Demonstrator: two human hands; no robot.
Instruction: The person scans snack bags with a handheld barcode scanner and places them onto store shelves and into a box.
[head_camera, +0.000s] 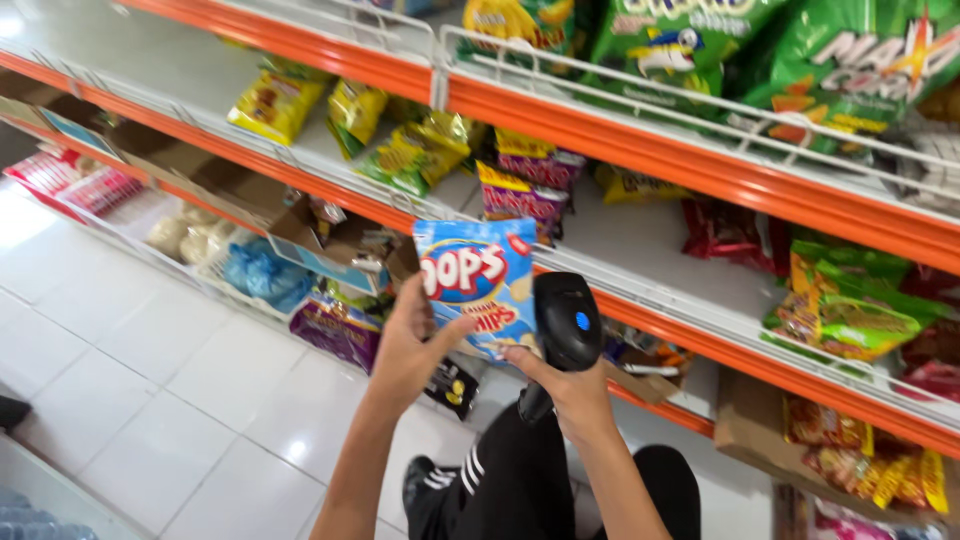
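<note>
A blue-and-white snack bag (477, 285) is being held up in front of the shelving, pinched at its lower left edge by the left hand (412, 345), with the thumb laid across the front and the other fingers curled behind. Just to its right, a black handheld scanner (565, 325) is gripped by the right hand (570, 390), fingers wrapped tight around the handle, the head tilted toward the bag and pretty much touching its right edge.

Behind all that, orange-edged shelves (690, 160) with white wire front rails are stocked kind of unevenly. On the middle tier, yellow snack bags (280, 100), yellow-green ones (415, 150) and a couple of purple packs (525, 195) are lying loosely, some tipped over, with a red pack (722, 232) further back and green bags (850, 305) bunched to the right. Big green bags (760, 50) are stood up on the top tier.

Lower down, an open cardboard box (330, 235) is seen on the bottom tier; what's inside can't be made out. A pale blue bag (255, 270) and a purple bag (335, 330) are sat near it, above the white tiled floor (140, 400).
</note>
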